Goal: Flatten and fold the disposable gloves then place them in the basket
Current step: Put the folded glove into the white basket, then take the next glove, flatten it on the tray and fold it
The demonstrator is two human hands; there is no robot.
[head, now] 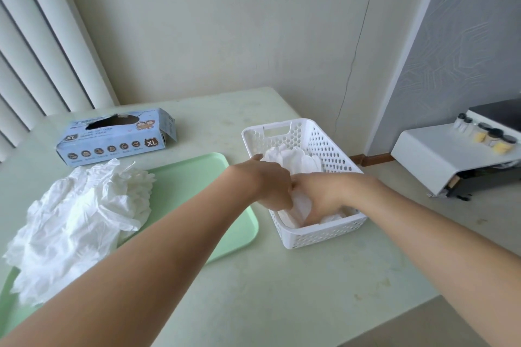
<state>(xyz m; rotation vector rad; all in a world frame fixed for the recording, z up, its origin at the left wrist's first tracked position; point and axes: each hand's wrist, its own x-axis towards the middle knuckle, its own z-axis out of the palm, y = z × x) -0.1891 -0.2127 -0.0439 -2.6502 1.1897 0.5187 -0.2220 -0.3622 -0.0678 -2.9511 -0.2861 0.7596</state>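
Left hand [272, 183] and right hand [317, 196] grip a folded glove [301, 203] inside the basket [324, 234].

arms: bare | sleeves: none visible | hands [275, 183]: ungloved

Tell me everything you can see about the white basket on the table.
The basket is white, rectangular, plastic-looking, its walls perforated with round holes and a handle slot in the far end. It stands upright on the pale table, just right of the green tray. White folded gloves lie inside, and both hands, left and right, reach in.
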